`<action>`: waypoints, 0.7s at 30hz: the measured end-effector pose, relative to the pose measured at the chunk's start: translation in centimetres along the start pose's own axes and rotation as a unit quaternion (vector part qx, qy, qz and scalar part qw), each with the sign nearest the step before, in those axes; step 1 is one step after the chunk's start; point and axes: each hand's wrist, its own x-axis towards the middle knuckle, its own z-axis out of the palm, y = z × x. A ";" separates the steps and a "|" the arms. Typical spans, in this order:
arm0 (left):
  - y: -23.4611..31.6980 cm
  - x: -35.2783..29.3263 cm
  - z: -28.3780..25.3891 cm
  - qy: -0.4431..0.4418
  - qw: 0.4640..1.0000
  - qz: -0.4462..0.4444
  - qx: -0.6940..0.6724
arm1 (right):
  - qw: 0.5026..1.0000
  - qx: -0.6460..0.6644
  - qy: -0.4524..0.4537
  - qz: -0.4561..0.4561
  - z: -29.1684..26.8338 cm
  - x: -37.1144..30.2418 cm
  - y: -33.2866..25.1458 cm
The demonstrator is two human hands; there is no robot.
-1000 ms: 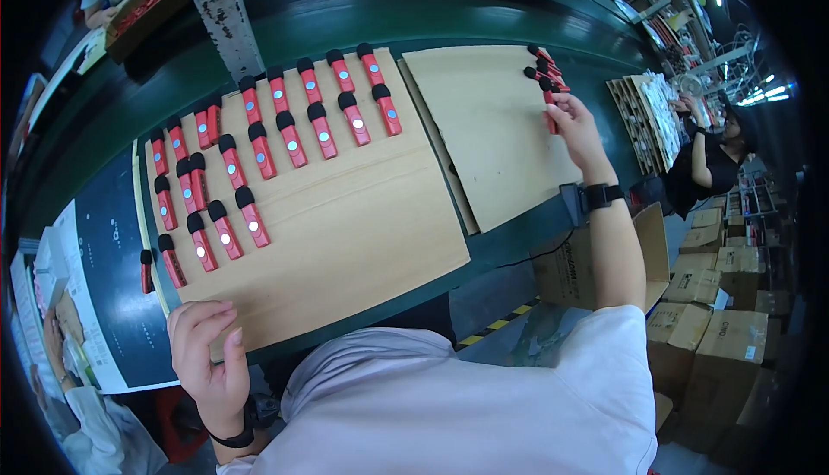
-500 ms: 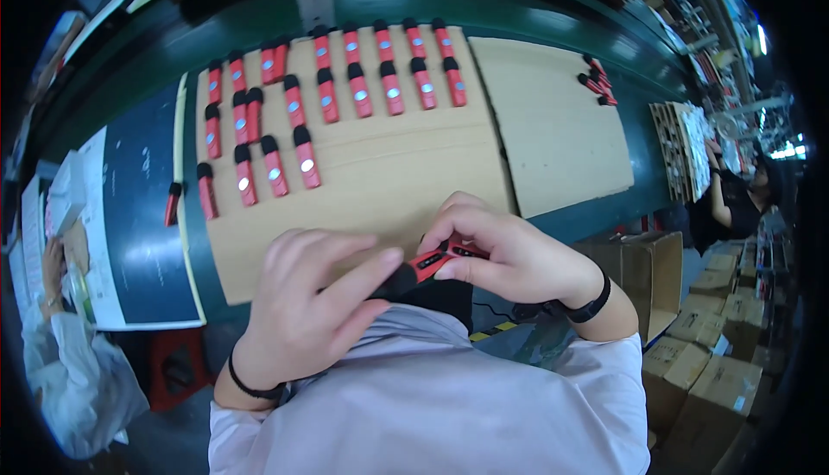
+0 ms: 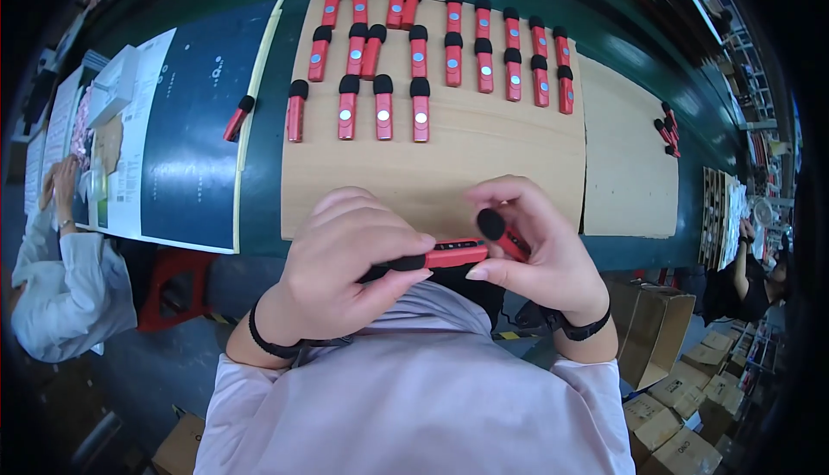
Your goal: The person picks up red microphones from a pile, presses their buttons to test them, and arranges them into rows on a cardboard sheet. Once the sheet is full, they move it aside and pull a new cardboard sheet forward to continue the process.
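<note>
Near the front edge of the cardboard, my left hand (image 3: 345, 259) pinches a small red microphone (image 3: 456, 254) at its black foam end. The red body lies roughly level, with a dark button strip facing up, and its far end reaches toward my right hand. My right hand (image 3: 557, 259) has curled fingers around a second red microphone (image 3: 515, 243). Its round black foam tip points up and left, and its lower body is hidden by the palm. Beyond my hands, several similar microphones (image 3: 420, 117) lie in rows, foam ends away from me, most with a round silver patch upward.
The rows rest on a cardboard sheet (image 3: 484, 142) over a green table (image 3: 268, 160). A second sheet (image 3: 630, 155) at right bears a small pile of microphones (image 3: 667, 132). One microphone (image 3: 238, 119) lies alone at left. Co-workers sit left and right; cartons (image 3: 648, 328) stand lower right.
My left hand has closed on a microphone's foam end; its fingers were spread before. The two microphones, bunched at my right fingers earlier, now show separately. The whole view has turned and shifted.
</note>
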 end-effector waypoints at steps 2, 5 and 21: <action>-0.3 -0.5 0.1 0.065 0.994 -0.049 -0.078 | 0.999 0.005 0.022 0.037 -0.5 0.0 -0.2; -0.5 -1.2 0.2 0.059 0.983 -0.102 -0.144 | 0.993 0.093 0.021 0.067 -1.2 -0.7 1.4; -0.8 -0.6 0.1 0.014 0.993 -0.079 -0.086 | 0.979 -0.068 0.085 -0.174 2.2 -0.2 2.7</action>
